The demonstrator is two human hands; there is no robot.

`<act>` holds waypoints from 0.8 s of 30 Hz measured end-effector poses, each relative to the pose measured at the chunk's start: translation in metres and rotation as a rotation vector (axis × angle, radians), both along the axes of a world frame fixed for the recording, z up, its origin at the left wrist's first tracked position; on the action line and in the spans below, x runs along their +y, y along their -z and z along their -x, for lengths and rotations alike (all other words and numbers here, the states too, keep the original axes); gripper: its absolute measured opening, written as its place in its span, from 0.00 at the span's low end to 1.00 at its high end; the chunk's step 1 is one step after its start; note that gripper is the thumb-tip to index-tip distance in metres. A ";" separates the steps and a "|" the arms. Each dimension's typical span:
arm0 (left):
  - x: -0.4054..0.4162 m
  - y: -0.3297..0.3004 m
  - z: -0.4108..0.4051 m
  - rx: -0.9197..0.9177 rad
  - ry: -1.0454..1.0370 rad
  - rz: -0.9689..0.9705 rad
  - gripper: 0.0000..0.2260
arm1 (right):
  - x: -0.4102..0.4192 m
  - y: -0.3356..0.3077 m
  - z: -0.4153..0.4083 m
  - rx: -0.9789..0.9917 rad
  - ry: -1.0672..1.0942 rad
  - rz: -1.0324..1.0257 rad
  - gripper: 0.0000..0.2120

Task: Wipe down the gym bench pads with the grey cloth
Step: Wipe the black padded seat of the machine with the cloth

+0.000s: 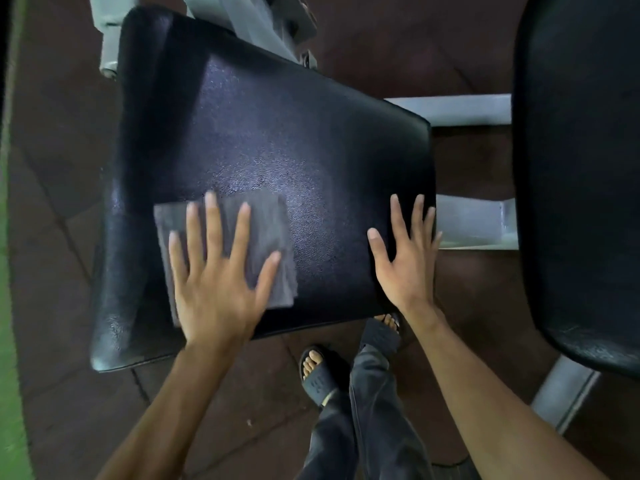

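A black textured bench pad [263,133] fills the middle of the view, its surface shiny with a damp sheen. The folded grey cloth [273,233] lies flat on its near left part. My left hand [216,278] presses down on the cloth with the fingers spread. My right hand [405,258] rests flat on the pad's near right edge, fingers apart, holding nothing. A second black pad [581,168] stands at the right, cut off by the frame.
The grey metal frame [467,220] joins the two pads, and more of the frame [249,19] shows at the top. Below is a dark reddish-brown tiled floor [59,168]. My feet in black sandals [318,372] stand close to the pad's near edge.
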State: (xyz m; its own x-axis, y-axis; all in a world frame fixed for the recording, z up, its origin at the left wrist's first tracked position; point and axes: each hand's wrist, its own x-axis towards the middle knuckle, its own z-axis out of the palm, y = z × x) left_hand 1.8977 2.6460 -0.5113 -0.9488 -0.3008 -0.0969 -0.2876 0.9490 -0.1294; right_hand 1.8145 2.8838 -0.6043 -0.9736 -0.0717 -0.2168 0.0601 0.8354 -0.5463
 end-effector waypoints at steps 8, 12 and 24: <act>0.128 0.054 0.009 -0.051 0.135 -0.129 0.30 | 0.025 0.003 -0.001 -0.017 0.092 0.377 0.25; 0.138 0.049 0.054 -0.064 0.187 -0.254 0.27 | 0.043 -0.002 0.000 -0.049 0.266 0.373 0.29; 0.028 0.024 0.095 -0.001 0.083 -0.062 0.25 | -0.067 -0.033 -0.034 0.050 -0.125 -0.079 0.30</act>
State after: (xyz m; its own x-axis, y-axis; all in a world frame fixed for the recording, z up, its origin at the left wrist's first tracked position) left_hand 1.8028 2.6742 -0.5348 -0.9700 -0.2146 -0.1141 -0.2075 0.9757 -0.0705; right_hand 1.8484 2.8169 -0.5710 -0.9677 -0.1779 -0.1784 -0.0728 0.8753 -0.4780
